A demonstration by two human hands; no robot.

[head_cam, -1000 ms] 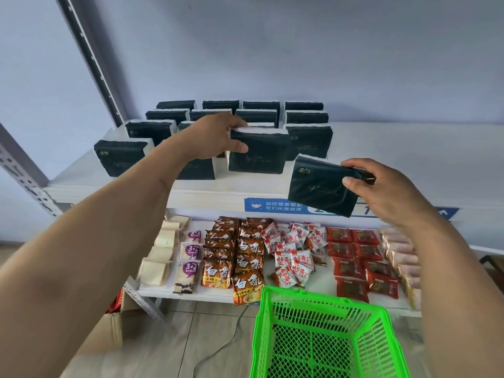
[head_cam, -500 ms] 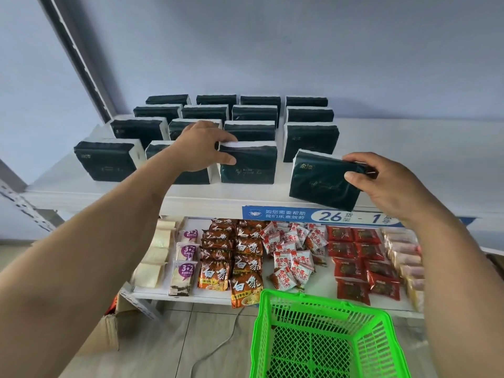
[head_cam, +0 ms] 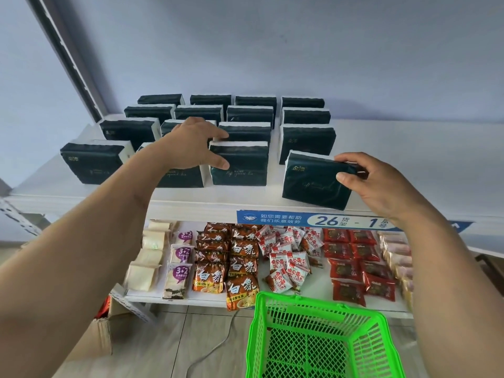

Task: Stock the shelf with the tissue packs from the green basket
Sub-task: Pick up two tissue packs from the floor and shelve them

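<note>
Several dark green tissue packs (head_cam: 131,130) stand in rows on the white top shelf (head_cam: 414,165). My left hand (head_cam: 195,145) reaches over the front row, its fingers spread and straight. Its thumb touches the front of a pack (head_cam: 242,166) in the third column. My right hand (head_cam: 376,181) grips the right end of another tissue pack (head_cam: 313,181), thumb on the face and fingers over the top. That pack stands slightly tilted at the shelf's front edge, in front of the right column. The green basket (head_cam: 313,301) is below, and no packs show in the part I see.
The lower shelf (head_cam: 313,290) holds rows of noodle bags (head_cam: 242,268), red snack packets (head_cam: 351,257), biscuits and bread. A blue shelf label (head_cam: 313,220) runs along the top shelf's front lip. A cardboard box (head_cam: 98,334) and a white cable (head_cam: 218,347) lie on the floor at the left.
My right hand has carried its tissue pack up and onto the shelf's front edge. My left hand has loosened its grip on the third-column pack, its fingers now spread.
</note>
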